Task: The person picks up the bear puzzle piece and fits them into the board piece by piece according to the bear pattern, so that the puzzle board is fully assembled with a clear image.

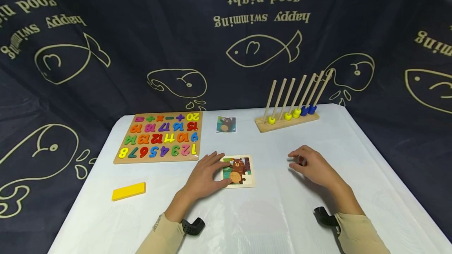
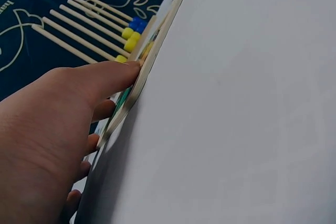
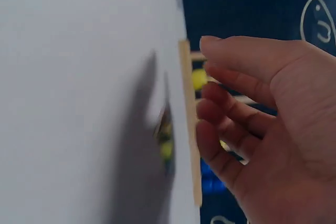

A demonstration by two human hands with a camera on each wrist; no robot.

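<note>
A square wooden bear puzzle (image 1: 241, 185) lies on the white table, its picture showing a brown bear, with pale bare wood at the right. My left hand (image 1: 206, 175) rests at its left side, thumb and forefinger spread apart over the board. The left wrist view shows the thumb (image 2: 118, 74) touching the board's pale edge (image 2: 152, 59). Off to the right, my right hand (image 1: 314, 166) hovers over the table with loosely bent fingers and grips nothing that I can see. A small blurred coloured thing (image 3: 166, 148) lies near it in the right wrist view; its kind cannot be made out.
Behind the puzzle lies a small bear picture card (image 1: 226, 124). A wooden number board (image 1: 159, 138) is at the back left, a yellow block (image 1: 128, 191) in front of it. At the back right stands a rod rack (image 1: 287, 124) with yellow and blue beads. Dark printed cloth (image 1: 197, 42) hangs behind.
</note>
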